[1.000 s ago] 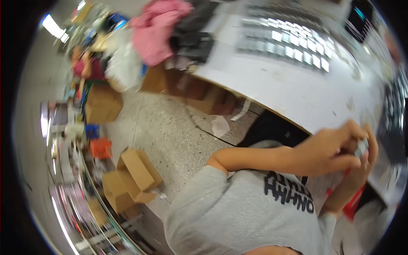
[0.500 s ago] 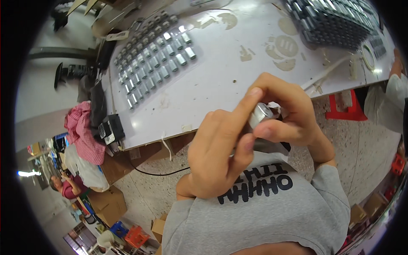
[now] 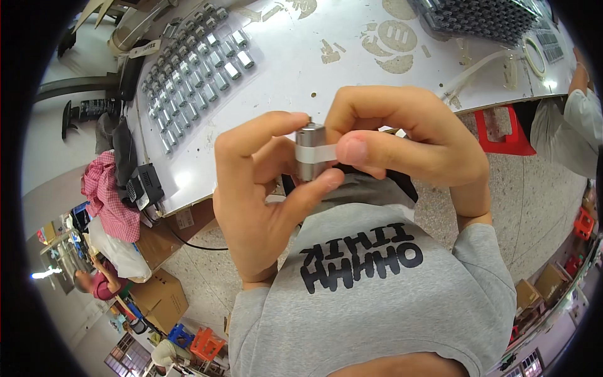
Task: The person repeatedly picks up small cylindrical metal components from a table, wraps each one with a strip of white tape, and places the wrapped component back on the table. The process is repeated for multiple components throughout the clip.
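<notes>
Between the thumb and forefinger of my left hand [image 3: 248,195] stands a small silver cylindrical motor [image 3: 309,172], upright, with a short shaft on top. Those fingertips press its top and bottom ends. A white tape strip [image 3: 308,154] lies across the motor's side, and its right end is under the thumb of my right hand [image 3: 421,144]. The right hand's fingers curl behind, so whether they touch the motor is hidden. Both hands are over the front edge of the white table [image 3: 270,81].
Rows of similar silver motors [image 3: 201,81] rest in a clear tray at the left. A dense stack of metal cylinders [image 3: 480,31] and a tape ring [image 3: 535,58] are at the back right. A black boxy device [image 3: 144,186] sits at the left corner; a red stool [image 3: 502,135] stands at right.
The hands have moved left and farther apart. The motor has turned upright, held by its ends in my left hand, and the white tape strip on it now shows.
</notes>
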Demonstrator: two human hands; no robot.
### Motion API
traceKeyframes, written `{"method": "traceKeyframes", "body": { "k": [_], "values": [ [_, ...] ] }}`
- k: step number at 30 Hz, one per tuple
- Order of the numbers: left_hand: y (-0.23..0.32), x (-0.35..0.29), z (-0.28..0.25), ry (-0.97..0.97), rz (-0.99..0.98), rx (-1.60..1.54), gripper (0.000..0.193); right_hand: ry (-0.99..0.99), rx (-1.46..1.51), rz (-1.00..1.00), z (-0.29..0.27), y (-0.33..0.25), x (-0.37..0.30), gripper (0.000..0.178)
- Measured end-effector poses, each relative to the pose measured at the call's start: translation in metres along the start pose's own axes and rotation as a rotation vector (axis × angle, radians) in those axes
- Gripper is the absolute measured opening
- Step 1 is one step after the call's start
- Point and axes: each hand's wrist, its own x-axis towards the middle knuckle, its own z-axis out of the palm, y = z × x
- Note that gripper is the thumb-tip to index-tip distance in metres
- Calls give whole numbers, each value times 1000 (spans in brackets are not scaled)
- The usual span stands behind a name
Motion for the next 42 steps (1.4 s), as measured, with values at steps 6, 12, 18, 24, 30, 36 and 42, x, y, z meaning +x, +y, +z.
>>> {"method": "traceKeyframes", "body": {
  "k": [6, 12, 18, 24, 30, 36, 42],
  "values": [
    [-2, 0, -3, 60, 36, -137, 49, 47, 88, -31, 3, -6, -1, 13],
    [-4, 1, 14, 202, 75, -111, 62, 115, 149, -70, 12, -3, 0, 12],
    [-6, 2, 8, 198, 220, -86, 64, 179, 125, -79, 16, -7, -1, 11],
    [-9, 5, 2, 72, 167, -270, 58, 187, 100, -124, 17, -5, -1, 9],
    [-10, 3, 8, 12, 90, -594, 55, 203, -53, -256, 18, 1, 2, 8],
    [-9, 4, 14, 93, 41, -738, 49, 236, -155, -322, 17, 4, 3, 9],
    [-18, 3, 13, 225, 241, -101, 49, 177, -332, -171, 11, -10, 3, 12]
  ]
}}
